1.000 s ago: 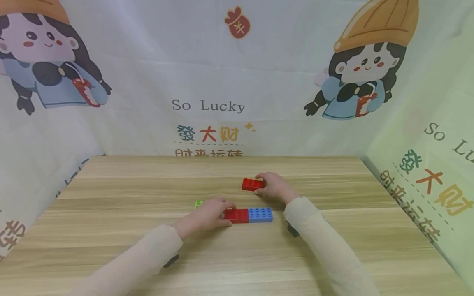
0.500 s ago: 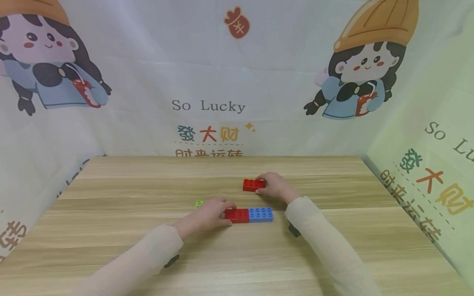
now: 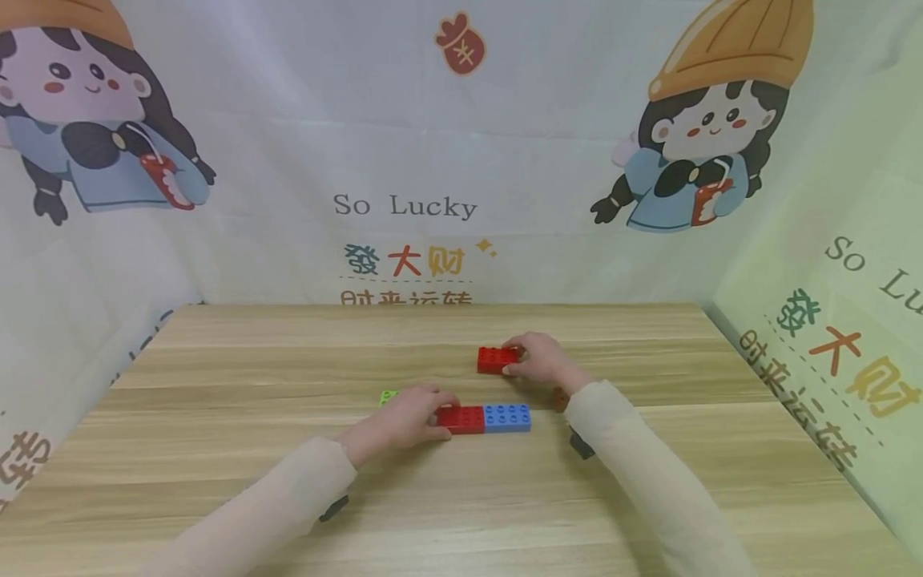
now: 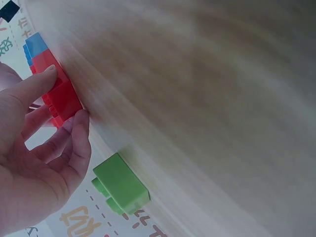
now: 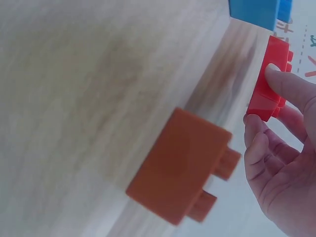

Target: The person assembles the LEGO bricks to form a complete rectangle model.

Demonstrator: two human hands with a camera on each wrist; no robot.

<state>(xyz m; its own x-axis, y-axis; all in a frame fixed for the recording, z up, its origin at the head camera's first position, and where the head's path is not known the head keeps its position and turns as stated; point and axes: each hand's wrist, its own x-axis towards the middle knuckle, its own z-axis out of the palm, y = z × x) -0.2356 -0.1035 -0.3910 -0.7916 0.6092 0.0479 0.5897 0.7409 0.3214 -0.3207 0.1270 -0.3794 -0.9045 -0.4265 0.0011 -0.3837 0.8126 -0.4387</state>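
In the head view, my left hand [image 3: 405, 418] grips the left end of a red toy building brick [image 3: 465, 419] on the table. Its thumb is on the near side. A blue brick [image 3: 507, 417] with studs on top sits end to end against that red one. Farther back, my right hand [image 3: 539, 360] pinches the right end of a second red brick [image 3: 495, 361] between thumb and fingers. In the right wrist view this red brick [image 5: 271, 74] lies along the thumb, studs facing away from the camera. My fingers hide part of both red bricks.
A green brick [image 4: 123, 182] stands on the wooden table [image 3: 461, 505] just behind my left hand. An orange-brown brick [image 5: 180, 165] is close to my right wrist, mostly covered by the sleeve in the head view. Printed cloth [image 3: 404, 144] walls the back and sides.
My right hand has shifted slightly to the right with its red brick. The orange-brown brick now shows beside my right wrist. The left hand and its bricks have hardly moved.
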